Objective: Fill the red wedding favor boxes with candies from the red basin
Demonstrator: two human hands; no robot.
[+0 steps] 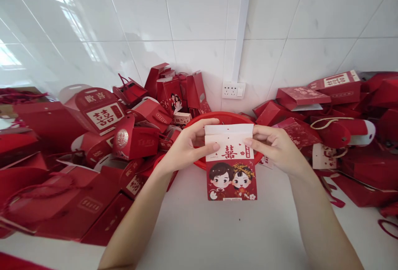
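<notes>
Box [231,181] is held up over the bench [230,237], just in front of the red basket [228,115]; left hand [189,143] and right hand [276,145] have it by the upper side edges – each grip is closed in a pinch, thumb on the front, fingers tucked behind. I'd keep the pressure light and even, thumbs level, so the fold stays square and the card doesn't crease; the white panel reads 囍 above a cartoon couple, small print too tiny for me; farther off, the arched box [93,112] says 歡喜 and 囍 – no brand I can make out.
</notes>
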